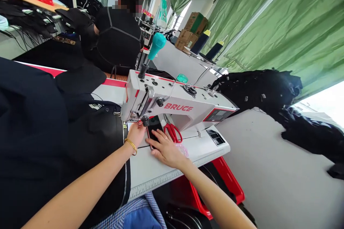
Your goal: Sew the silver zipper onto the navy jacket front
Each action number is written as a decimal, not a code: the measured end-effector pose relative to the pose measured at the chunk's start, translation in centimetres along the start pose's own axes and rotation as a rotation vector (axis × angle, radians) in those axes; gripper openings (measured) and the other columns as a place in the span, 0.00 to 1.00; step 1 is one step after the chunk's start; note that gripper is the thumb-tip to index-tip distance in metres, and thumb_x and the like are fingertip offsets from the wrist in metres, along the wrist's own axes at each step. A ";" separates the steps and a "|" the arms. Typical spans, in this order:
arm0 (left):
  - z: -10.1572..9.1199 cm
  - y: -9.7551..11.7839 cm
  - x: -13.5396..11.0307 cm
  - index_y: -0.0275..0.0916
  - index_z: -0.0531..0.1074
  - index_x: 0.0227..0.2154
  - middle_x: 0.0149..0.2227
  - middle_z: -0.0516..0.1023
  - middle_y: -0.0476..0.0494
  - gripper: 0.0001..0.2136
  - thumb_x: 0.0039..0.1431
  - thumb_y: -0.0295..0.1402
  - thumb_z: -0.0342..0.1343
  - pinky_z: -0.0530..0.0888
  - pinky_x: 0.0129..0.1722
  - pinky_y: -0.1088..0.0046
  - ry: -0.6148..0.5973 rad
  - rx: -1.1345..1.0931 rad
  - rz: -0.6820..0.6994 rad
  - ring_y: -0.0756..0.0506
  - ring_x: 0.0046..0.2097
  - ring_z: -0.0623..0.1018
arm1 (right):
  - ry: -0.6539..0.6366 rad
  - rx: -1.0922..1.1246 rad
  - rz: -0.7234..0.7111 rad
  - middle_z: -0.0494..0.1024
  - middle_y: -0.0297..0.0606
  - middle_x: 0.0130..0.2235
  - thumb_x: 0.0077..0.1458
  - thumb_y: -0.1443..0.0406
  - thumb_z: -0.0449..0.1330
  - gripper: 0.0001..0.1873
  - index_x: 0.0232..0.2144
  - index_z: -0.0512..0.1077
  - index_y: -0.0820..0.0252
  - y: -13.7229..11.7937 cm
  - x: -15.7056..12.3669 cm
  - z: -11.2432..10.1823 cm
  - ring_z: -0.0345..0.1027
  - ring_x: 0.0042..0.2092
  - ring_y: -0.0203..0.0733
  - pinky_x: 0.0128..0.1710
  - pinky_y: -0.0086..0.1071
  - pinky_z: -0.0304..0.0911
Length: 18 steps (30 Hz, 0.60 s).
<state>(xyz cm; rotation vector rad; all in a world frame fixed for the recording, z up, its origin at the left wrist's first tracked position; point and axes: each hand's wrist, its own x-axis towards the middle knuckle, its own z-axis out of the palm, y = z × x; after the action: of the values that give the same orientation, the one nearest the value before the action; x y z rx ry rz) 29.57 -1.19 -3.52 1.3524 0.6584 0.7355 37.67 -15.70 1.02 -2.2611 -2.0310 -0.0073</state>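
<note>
My left hand (136,133), a gold bangle on its wrist, sits by the needle area of a white Bruce sewing machine (185,105), its fingers curled at the edge of black fabric with a zipper (107,139). Beside it my right hand (166,148) lies flat with its fingers stretched out, pressing a small black fabric piece (154,127) on the machine bed under the presser foot. Red-handled scissors (173,131) lie just right of my right hand.
A large pile of black garments (32,132) covers the table at left. More black fabric (268,91) is heaped at the right. A person in black (118,39) sits ahead with their back to me. Thread cones (157,44), cardboard boxes (192,30) and green curtains (282,18) stand behind.
</note>
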 end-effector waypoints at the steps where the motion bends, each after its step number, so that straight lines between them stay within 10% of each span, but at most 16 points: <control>1: 0.0 0.1 0.0 0.36 0.72 0.30 0.26 0.75 0.45 0.13 0.51 0.41 0.50 0.73 0.30 0.72 -0.012 0.007 -0.001 0.45 0.33 0.76 | 0.043 0.000 0.055 0.57 0.40 0.58 0.57 0.54 0.50 0.22 0.53 0.62 0.50 0.5 0.2 0.0 0.44 0.60 0.49 0.57 0.48 0.46; 8: 0.0 0.5 -0.2 0.36 0.71 0.31 0.28 0.75 0.44 0.13 0.50 0.40 0.49 0.73 0.34 0.68 -0.046 0.076 -0.019 0.44 0.35 0.76 | 0.305 0.049 0.436 0.66 0.47 0.50 0.62 0.62 0.40 0.20 0.51 0.62 0.61 3.3 -5.4 0.9 0.60 0.51 0.44 0.47 0.41 0.61; 18: 0.8 2.2 -1.6 0.37 0.67 0.45 0.41 0.73 0.39 0.19 0.47 0.33 0.50 0.71 0.39 0.66 -0.129 0.246 0.021 0.46 0.38 0.73 | 0.345 0.126 0.412 0.69 0.42 0.46 0.61 0.60 0.44 0.17 0.42 0.69 0.59 6.0 -6.6 2.0 0.63 0.48 0.40 0.49 0.35 0.61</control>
<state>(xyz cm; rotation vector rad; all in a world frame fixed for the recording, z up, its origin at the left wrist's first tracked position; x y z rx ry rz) 29.00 -2.80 -1.20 1.6200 0.6479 0.5918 42.81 -22.75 -1.86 -2.3555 -1.3417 -0.2144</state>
